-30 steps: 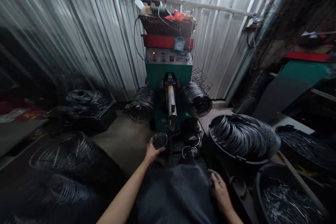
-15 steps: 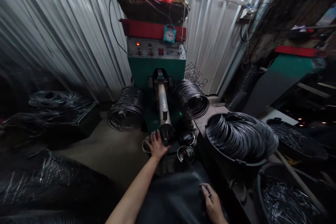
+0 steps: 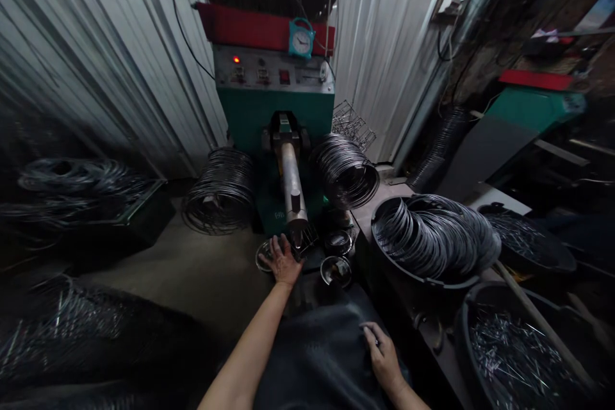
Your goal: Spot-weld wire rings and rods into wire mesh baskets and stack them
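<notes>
My left hand [image 3: 283, 262] reaches forward with its fingers spread, at the front end of the green machine's metal arm [image 3: 292, 182]. Beside its fingertips is a thin wire ring [image 3: 264, 256]; whether they touch it I cannot tell. A small wire frame [image 3: 307, 240] sits at the arm's tip. Over the dark covering on my lap [image 3: 317, 352], my right hand [image 3: 383, 353] is closed, thumb against curled fingers. A small bit of something may show between them, too small to name. Two round metal bowls [image 3: 336, 271] stand right of the left hand.
Wire ring coils hang left [image 3: 221, 189] and right [image 3: 346, 170] of the green machine [image 3: 276, 99]. A tub of wire rings [image 3: 408, 274] stands at right, with a bucket of short wire pieces [image 3: 516, 359] nearer me. A wire pile [image 3: 86, 192] lies at left.
The view has tilted down and shifted slightly, so the machine appears higher and further left. My left hand stays spread at the arm's tip; my right hand stays closed over my lap.
</notes>
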`<state>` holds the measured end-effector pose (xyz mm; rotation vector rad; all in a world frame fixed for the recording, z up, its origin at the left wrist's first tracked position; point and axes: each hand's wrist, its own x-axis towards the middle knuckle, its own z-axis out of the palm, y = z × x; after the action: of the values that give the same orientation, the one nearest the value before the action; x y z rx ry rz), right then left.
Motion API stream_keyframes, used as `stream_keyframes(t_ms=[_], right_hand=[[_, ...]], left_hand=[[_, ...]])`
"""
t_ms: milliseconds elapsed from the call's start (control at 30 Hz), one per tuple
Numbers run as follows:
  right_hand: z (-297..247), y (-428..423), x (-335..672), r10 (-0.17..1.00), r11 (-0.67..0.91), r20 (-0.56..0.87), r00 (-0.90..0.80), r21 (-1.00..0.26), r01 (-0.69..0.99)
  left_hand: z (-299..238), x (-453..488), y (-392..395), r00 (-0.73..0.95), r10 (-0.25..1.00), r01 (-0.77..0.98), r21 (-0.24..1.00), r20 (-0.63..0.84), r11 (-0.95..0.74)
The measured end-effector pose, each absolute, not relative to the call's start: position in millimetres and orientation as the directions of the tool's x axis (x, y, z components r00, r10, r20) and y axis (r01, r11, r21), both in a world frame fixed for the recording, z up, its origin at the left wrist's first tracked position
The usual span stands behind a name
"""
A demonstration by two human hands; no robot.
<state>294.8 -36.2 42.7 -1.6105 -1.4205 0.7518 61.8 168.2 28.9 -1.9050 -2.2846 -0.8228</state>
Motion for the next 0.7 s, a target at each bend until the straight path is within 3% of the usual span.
stream_keyframes(t_ms=[267, 500, 700], right_hand=[[40, -34, 294, 0.978, 0.003, 0.104, 0.183, -0.877, 0.481], [41, -33, 294, 0.975, 0.02, 0.125, 0.185, -0.873, 0.487], [42, -31, 294, 0.974, 0.021, 0.125, 0.188, -0.878, 0.478]], left_hand=[[18, 51, 180, -0.214, 0.839, 0.893, 0.449, 0.501, -0.041], [24, 38, 173, -0.088, 0.726, 0.859, 0.421, 0.682, -0.292], [58, 34, 141, 0.052, 0.764, 0.796, 0.435, 0.643, -0.42]])
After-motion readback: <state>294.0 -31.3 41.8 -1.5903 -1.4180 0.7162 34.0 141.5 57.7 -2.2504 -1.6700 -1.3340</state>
